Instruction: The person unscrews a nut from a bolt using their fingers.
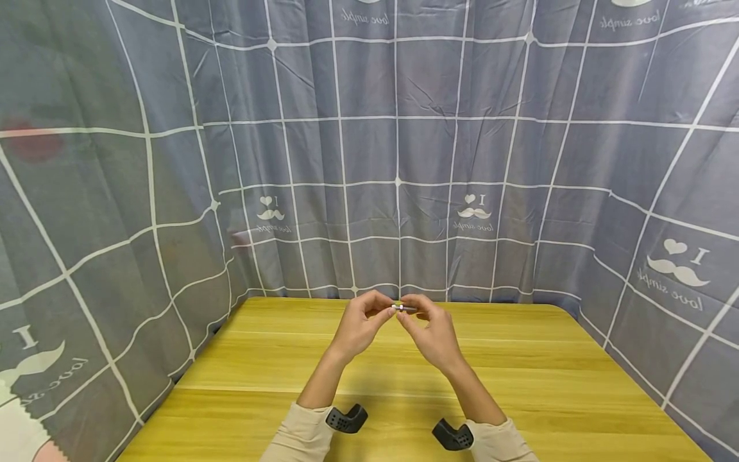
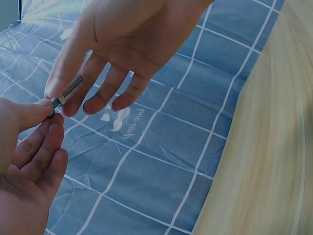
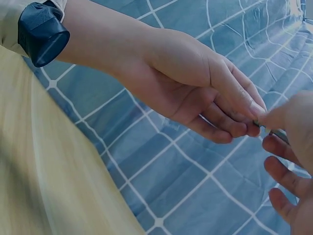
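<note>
Above the table's far part, both hands meet at a small metal bolt [image 2: 74,85] with a hex nut [image 2: 62,99] on its threaded shaft. My left hand [image 1: 356,326] pinches one end of the bolt between thumb and fingertips. My right hand [image 1: 432,332] comes in from the other side, its thumb and index finger pinching around the nut; its other fingers are spread. From the left wrist view, the bare shaft tilts up past the nut toward the right palm. Fingers cover most of the bolt in the right wrist view.
The wooden table [image 1: 260,362] lies beneath the hands. A grey curtain [image 1: 369,154] with white grid lines encloses its back and sides. Black wrist devices [image 1: 346,419] sit at both beige sleeves [image 1: 297,436].
</note>
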`<state>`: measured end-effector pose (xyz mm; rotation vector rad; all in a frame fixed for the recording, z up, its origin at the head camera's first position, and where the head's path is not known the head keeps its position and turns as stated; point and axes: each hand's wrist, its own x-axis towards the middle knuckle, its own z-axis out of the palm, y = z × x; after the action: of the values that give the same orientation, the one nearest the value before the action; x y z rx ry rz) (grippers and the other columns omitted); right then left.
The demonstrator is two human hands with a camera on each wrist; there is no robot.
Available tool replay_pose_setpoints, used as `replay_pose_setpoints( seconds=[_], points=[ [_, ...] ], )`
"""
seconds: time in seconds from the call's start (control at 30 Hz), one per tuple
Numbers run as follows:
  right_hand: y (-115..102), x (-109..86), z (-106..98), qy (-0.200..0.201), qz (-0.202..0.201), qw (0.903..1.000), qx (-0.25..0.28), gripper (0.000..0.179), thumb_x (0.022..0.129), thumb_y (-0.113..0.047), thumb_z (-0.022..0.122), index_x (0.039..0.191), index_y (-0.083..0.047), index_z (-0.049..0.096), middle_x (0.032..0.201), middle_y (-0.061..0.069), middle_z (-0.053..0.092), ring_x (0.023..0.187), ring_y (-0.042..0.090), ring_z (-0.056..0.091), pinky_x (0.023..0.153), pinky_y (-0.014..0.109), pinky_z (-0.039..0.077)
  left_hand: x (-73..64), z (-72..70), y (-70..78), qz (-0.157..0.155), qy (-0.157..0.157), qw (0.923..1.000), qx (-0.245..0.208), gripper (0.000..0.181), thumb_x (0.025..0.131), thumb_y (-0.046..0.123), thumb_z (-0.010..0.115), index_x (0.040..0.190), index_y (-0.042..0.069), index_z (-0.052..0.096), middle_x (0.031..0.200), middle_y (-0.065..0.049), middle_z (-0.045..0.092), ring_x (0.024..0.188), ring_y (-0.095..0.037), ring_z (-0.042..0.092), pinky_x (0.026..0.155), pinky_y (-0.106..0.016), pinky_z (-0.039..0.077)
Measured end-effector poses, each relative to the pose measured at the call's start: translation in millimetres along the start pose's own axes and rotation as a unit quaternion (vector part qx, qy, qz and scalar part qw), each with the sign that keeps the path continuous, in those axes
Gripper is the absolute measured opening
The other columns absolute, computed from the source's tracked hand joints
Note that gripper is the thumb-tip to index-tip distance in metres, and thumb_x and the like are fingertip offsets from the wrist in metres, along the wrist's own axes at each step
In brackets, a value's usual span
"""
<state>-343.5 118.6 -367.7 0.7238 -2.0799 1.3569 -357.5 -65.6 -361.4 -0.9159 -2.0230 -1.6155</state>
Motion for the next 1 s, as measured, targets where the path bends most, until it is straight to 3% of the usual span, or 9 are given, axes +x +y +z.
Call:
replay_pose_setpoints(
  seconds=[0.1,0.27,0.4,0.53,0.73,0.83,1.0],
  points=[
    [-0.4,-0.3,0.0,0.000,0.012,0.9999,0.004,0.025,0.099,-0.017,0.073,0.123,-0.008,0.071,0.115,0.004,0.073,0.105,0.025,0.068,0.092,0.052,0.052,0.4,1.0,-0.6,-0.003,-0.001,1.0000,0.006,0.006,0.098,0.000,0.069,0.103,-0.002,0.072,0.095,-0.012,0.072,0.089,-0.026,0.069,0.087,-0.038,0.056],
    [1.6,0.2,-0.4,0.014,0.006,0.9999,0.005,0.013,0.101,-0.012,0.070,0.112,-0.008,0.075,0.108,0.002,0.074,0.103,0.026,0.068,0.091,0.056,0.051,0.7,1.7,-3.9,0.001,0.002,1.0000,0.007,0.007,0.097,-0.003,0.069,0.103,-0.004,0.071,0.096,-0.017,0.071,0.088,-0.033,0.069,0.086,-0.042,0.056],
    [2.7,1.5,-0.6,0.014,-0.008,0.9998,0.015,0.018,0.097,-0.009,0.074,0.115,-0.006,0.073,0.110,0.004,0.073,0.108,0.028,0.067,0.093,0.060,0.050,1.4,0.2,-2.4,-0.006,0.002,1.0000,0.002,0.006,0.098,-0.001,0.070,0.103,-0.002,0.072,0.096,-0.013,0.072,0.089,-0.028,0.069,0.086,-0.038,0.055],
    [2.4,1.8,-0.5,0.010,0.004,0.9998,0.016,0.022,0.099,-0.014,0.073,0.119,-0.007,0.072,0.111,0.004,0.074,0.106,0.027,0.067,0.091,0.056,0.052,2.0,-0.9,0.1,-0.010,0.001,1.0000,-0.002,0.006,0.099,0.001,0.070,0.103,0.000,0.073,0.096,-0.010,0.072,0.090,-0.026,0.069,0.087,-0.035,0.055],
    [3.1,2.4,-0.4,0.012,0.015,0.9997,0.015,0.010,0.100,-0.012,0.071,0.109,-0.009,0.075,0.103,-0.001,0.074,0.097,0.022,0.067,0.088,0.049,0.053,2.5,-0.2,1.2,-0.002,0.002,1.0000,0.002,0.006,0.098,-0.002,0.069,0.103,-0.003,0.072,0.096,-0.014,0.072,0.090,-0.031,0.069,0.086,-0.037,0.056],
    [3.0,2.4,-0.5,0.013,0.013,0.9996,0.020,0.013,0.098,-0.009,0.073,0.111,-0.009,0.073,0.106,0.000,0.073,0.101,0.024,0.065,0.091,0.053,0.052,2.0,0.4,7.3,-0.003,0.002,1.0000,0.009,0.006,0.097,-0.005,0.068,0.103,-0.006,0.070,0.096,-0.019,0.071,0.089,-0.034,0.068,0.085,-0.039,0.055],
    [1.9,2.6,0.0,0.017,0.017,0.9995,0.022,0.029,0.097,-0.011,0.074,0.126,-0.008,0.068,0.113,0.005,0.071,0.110,0.028,0.063,0.093,0.057,0.049,-0.3,-2.1,33.8,-0.004,-0.003,0.9999,0.011,0.006,0.097,-0.008,0.066,0.102,-0.011,0.069,0.095,-0.022,0.070,0.089,-0.035,0.068,0.086,-0.040,0.055]
  ],
)
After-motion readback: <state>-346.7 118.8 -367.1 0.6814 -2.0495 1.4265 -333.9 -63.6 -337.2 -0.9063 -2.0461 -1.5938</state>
